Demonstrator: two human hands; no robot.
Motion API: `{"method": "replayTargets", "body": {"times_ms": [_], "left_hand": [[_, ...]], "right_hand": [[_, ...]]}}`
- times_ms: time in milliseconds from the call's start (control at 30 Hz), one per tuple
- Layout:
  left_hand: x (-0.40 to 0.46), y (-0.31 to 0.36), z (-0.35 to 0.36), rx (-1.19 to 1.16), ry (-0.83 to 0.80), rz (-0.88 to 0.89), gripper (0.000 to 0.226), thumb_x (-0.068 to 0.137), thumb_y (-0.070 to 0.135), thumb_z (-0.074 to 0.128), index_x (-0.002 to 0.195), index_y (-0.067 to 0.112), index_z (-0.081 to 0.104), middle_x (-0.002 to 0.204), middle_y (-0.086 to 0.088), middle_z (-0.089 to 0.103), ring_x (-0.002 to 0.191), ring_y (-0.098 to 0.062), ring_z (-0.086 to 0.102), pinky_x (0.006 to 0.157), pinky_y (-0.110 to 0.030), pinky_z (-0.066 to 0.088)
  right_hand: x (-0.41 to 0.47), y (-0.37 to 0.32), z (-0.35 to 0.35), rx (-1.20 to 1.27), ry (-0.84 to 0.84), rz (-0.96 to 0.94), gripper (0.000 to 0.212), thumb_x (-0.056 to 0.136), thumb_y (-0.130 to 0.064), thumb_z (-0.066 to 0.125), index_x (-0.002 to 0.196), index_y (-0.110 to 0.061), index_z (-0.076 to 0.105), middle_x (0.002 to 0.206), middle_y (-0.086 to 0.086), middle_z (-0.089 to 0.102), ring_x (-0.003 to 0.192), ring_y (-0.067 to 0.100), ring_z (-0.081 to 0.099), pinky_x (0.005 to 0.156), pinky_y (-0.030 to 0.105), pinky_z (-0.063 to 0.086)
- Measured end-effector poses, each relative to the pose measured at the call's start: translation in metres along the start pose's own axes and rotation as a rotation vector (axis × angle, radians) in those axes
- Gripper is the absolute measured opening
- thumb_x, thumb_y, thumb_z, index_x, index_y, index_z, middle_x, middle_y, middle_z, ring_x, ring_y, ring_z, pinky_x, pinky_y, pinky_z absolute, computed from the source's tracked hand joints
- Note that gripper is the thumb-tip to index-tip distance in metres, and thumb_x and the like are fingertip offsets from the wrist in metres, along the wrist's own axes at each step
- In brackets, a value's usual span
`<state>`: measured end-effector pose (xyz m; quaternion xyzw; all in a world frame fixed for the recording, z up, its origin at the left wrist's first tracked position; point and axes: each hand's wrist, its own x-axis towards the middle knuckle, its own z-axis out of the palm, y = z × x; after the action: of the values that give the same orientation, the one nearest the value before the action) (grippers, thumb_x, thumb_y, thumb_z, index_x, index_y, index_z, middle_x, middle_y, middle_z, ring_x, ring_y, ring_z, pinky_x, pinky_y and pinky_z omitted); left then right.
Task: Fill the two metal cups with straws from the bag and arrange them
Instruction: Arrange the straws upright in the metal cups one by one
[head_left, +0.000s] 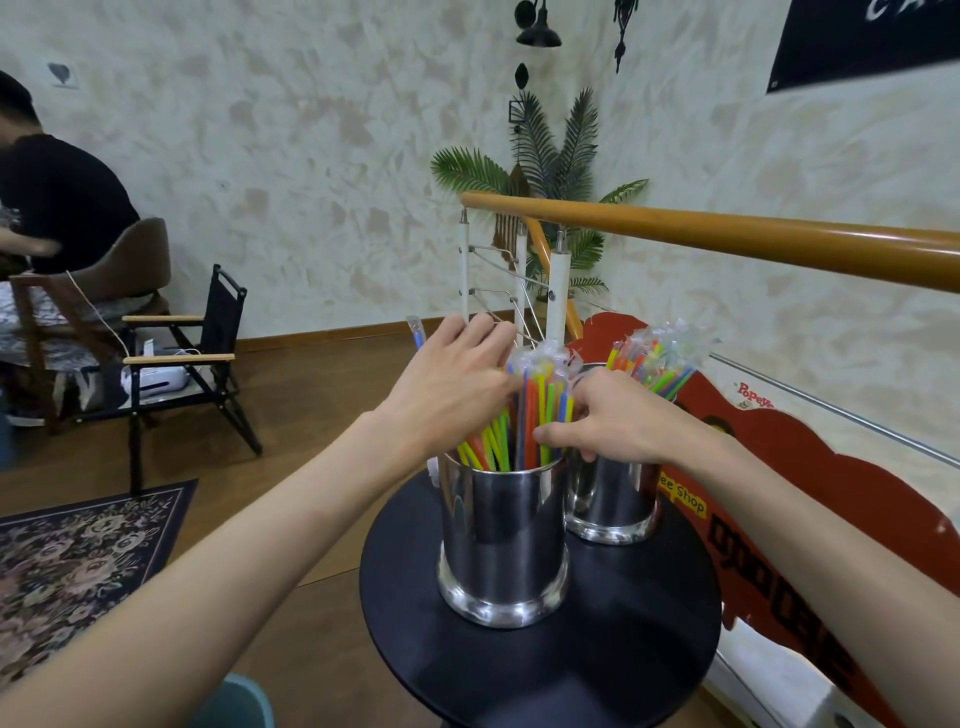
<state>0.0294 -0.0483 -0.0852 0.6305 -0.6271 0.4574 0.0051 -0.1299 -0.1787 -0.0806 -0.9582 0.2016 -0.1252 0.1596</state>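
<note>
Two shiny metal cups stand on a round black table (597, 665). The near cup (501, 540) holds a bunch of wrapped coloured straws (535, 410). The far cup (613, 499) sits behind it to the right with its own straws (657, 366) leaning right. My left hand (452, 384) lies against the left side of the near cup's straws, fingers curved round them. My right hand (618, 421) grips the same bunch from the right, thumb low near the rim. One blue straw (417, 335) sticks up behind my left hand. No bag is in view.
A red shaped signboard (810, 499) stands just behind the table on the right, under an orange handrail (727, 228). A black folding chair (197, 364), a patterned rug (67, 566) and a seated person (57, 202) are to the left. A teal object (234, 701) shows at the bottom edge.
</note>
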Motion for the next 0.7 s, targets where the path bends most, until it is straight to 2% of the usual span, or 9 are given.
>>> {"method": "replayTargets", "body": {"times_ms": [133, 267, 367, 433, 500, 633, 700], "left_hand": [[-0.008, -0.008, 0.001, -0.036, 0.033, -0.024, 0.032, 0.092, 0.050, 0.057, 0.085, 0.021, 0.069, 0.094, -0.003, 0.049, 0.088, -0.024, 0.048, 0.076, -0.038, 0.036], [-0.017, -0.003, 0.002, -0.195, 0.064, -0.185, 0.042, 0.094, 0.054, 0.046, 0.080, 0.022, 0.069, 0.092, 0.000, 0.048, 0.084, -0.022, 0.047, 0.071, -0.035, 0.037], [-0.024, 0.006, 0.010, -0.295, 0.067, -0.306, 0.028, 0.088, 0.044, 0.068, 0.072, 0.022, 0.070, 0.089, 0.001, 0.050, 0.080, -0.023, 0.049, 0.068, -0.033, 0.031], [-0.026, 0.009, 0.013, -0.304, 0.031, -0.330, 0.024, 0.079, 0.039, 0.082, 0.067, 0.024, 0.068, 0.088, 0.002, 0.052, 0.079, -0.025, 0.051, 0.068, -0.033, 0.032], [-0.024, 0.010, 0.012, -0.281, 0.016, -0.309, 0.023, 0.075, 0.039, 0.084, 0.067, 0.025, 0.068, 0.090, 0.002, 0.054, 0.082, -0.025, 0.053, 0.069, -0.035, 0.035], [-0.021, 0.010, 0.006, -0.161, 0.047, -0.197, 0.026, 0.071, 0.034, 0.086, 0.086, 0.022, 0.069, 0.104, -0.003, 0.057, 0.097, -0.028, 0.055, 0.085, -0.040, 0.034], [-0.017, 0.011, 0.003, -0.129, 0.052, -0.147, 0.028, 0.069, 0.027, 0.086, 0.088, 0.020, 0.068, 0.103, -0.005, 0.057, 0.097, -0.029, 0.054, 0.085, -0.041, 0.033]], "right_hand": [[-0.002, -0.001, -0.003, 0.016, -0.014, 0.038, 0.053, 0.091, -0.040, 0.072, 0.046, -0.018, 0.058, 0.040, -0.008, 0.058, 0.041, -0.003, 0.053, 0.049, 0.013, 0.035], [-0.003, 0.000, -0.008, 0.019, -0.053, 0.092, 0.055, 0.092, -0.042, 0.071, 0.045, -0.016, 0.059, 0.035, -0.009, 0.052, 0.035, -0.002, 0.048, 0.047, 0.013, 0.033], [-0.003, 0.000, -0.008, 0.017, -0.067, 0.116, 0.056, 0.092, -0.044, 0.070, 0.046, -0.015, 0.059, 0.033, -0.010, 0.049, 0.034, -0.003, 0.048, 0.053, 0.020, 0.033], [-0.002, 0.001, -0.007, 0.015, -0.062, 0.115, 0.056, 0.091, -0.045, 0.071, 0.046, -0.015, 0.059, 0.033, -0.010, 0.049, 0.034, -0.003, 0.048, 0.054, 0.021, 0.034], [0.000, 0.002, -0.007, -0.001, -0.057, 0.111, 0.056, 0.089, -0.047, 0.072, 0.045, -0.015, 0.060, 0.034, -0.009, 0.049, 0.034, -0.001, 0.047, 0.053, 0.021, 0.034], [0.000, 0.000, -0.009, -0.008, -0.077, 0.091, 0.056, 0.087, -0.053, 0.072, 0.047, -0.015, 0.060, 0.035, -0.009, 0.052, 0.034, -0.001, 0.047, 0.045, 0.013, 0.034], [0.001, 0.001, -0.009, -0.004, -0.082, 0.068, 0.055, 0.085, -0.055, 0.073, 0.051, -0.015, 0.061, 0.038, -0.009, 0.055, 0.035, -0.002, 0.048, 0.043, 0.012, 0.034]]}}
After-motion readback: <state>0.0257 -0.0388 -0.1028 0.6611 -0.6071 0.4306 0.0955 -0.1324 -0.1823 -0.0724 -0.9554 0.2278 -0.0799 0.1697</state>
